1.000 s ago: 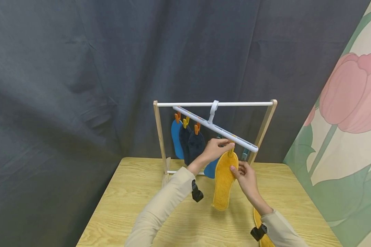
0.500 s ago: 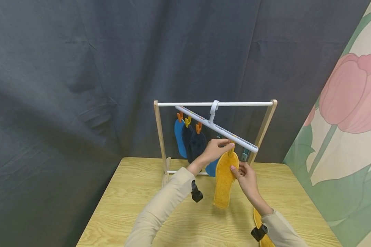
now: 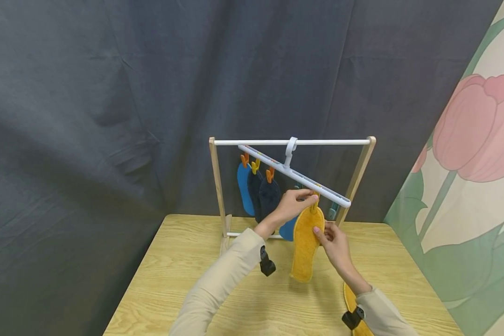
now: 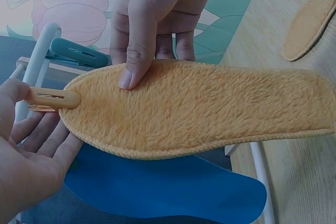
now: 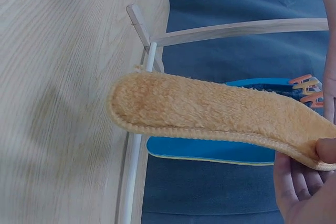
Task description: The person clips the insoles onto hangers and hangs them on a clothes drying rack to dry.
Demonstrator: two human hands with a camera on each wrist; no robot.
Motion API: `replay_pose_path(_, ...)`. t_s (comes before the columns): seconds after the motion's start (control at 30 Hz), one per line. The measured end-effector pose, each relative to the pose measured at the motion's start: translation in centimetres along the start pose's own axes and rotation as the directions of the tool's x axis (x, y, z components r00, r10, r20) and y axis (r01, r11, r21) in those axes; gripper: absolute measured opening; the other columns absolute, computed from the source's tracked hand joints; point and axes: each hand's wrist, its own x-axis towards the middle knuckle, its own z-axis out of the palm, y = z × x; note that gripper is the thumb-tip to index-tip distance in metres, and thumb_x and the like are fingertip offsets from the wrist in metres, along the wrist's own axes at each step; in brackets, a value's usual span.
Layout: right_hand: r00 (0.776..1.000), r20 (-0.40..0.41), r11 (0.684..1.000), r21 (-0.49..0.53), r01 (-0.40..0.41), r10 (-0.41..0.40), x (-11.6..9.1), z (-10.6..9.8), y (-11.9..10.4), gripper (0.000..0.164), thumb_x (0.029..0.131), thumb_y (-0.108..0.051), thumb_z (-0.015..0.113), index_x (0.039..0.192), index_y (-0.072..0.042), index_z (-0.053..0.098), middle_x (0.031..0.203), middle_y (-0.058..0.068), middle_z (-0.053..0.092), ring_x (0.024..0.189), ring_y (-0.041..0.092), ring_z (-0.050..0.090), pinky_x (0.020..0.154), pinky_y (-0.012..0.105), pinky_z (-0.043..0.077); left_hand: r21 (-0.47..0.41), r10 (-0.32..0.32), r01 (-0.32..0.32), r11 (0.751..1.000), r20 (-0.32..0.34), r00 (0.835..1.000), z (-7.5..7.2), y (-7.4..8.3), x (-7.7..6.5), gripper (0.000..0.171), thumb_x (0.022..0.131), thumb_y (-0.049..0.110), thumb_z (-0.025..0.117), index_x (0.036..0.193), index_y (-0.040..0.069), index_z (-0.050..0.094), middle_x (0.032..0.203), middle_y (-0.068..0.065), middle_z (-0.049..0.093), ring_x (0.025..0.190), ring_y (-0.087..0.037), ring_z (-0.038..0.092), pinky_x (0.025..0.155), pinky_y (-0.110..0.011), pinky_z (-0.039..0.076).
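Observation:
A fuzzy yellow insole [image 3: 305, 247] hangs toe-up below the white hanger [image 3: 304, 179]. At its top edge is a yellow clothespin [image 4: 52, 98], which my left hand [image 3: 291, 205] pinches between thumb and fingers. My right hand [image 3: 337, 245] grips the insole's right edge, thumb on the fuzzy face and fingers behind. In the left wrist view, the clothespin's tip overlaps the insole's rounded end. Close behind hangs a blue insole [image 4: 173, 190], partly hidden by the yellow one. A teal clothespin [image 4: 79, 53] hangs near the hanger's right end.
The hanger hooks over the white bar [image 3: 252, 143] of a wooden-legged rack [image 3: 217, 182]. Two dark insoles [image 3: 270, 198] and another blue insole [image 3: 244, 186] hang from orange and yellow clothespins at left. A second yellow insole [image 3: 349, 298] lies on the table under the right forearm.
The hanger's left end and the insoles hanging there have swung slightly right. The yellow insole's lower end has shifted a little right and up; both hands keep their hold, nearly still.

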Motion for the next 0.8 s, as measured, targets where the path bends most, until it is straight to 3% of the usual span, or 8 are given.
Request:
replay_pose_path(0.3, 1.000, 0.016, 1.000, 0.011, -0.011, 0.010, -0.7, -0.1, -2.0, 0.025, 0.097, -0.002, 0.062, 0.112, 0.018, 0.057, 0.091, 0.026, 0.066, 0.071, 0.012, 0.063, 0.061, 0.025, 0.057, -0.021, 0.000, 0.000, 1.000, 0.000, 1.000, 0.0, -0.3, -0.1, 0.039, 0.100, 0.031, 0.062, 0.133, 0.010, 0.064, 0.128, 0.000, 0.064, 0.112, -0.008, 0.058, 0.090, -0.025, 0.050)
replay_pose_path(0.6, 1.000, 0.017, 1.000, -0.009, -0.018, 0.018, -0.4, 0.0, 0.4, 0.029, 0.099, -0.010, 0.062, 0.115, 0.014, 0.058, 0.095, 0.023, 0.067, 0.072, 0.009, 0.063, 0.065, 0.027, 0.058, -0.025, -0.002, 0.002, 1.000, 0.000, 1.000, 0.0, -0.4, 0.0, 0.040, 0.100, 0.030, 0.062, 0.133, 0.010, 0.063, 0.130, 0.000, 0.063, 0.113, -0.009, 0.058, 0.091, -0.026, 0.050)
replay_pose_path(0.8, 1.000, 0.027, 1.000, 0.017, -0.005, 0.005, -0.8, -0.1, -0.8, 0.027, 0.098, -0.002, 0.061, 0.114, 0.019, 0.056, 0.095, 0.028, 0.065, 0.071, 0.013, 0.064, 0.064, 0.026, 0.058, -0.021, -0.004, 0.004, 1.000, 0.004, 1.000, 0.0, -0.4, 0.0, 0.040, 0.099, 0.031, 0.062, 0.133, 0.010, 0.064, 0.129, 0.000, 0.063, 0.114, -0.009, 0.058, 0.091, -0.026, 0.050)
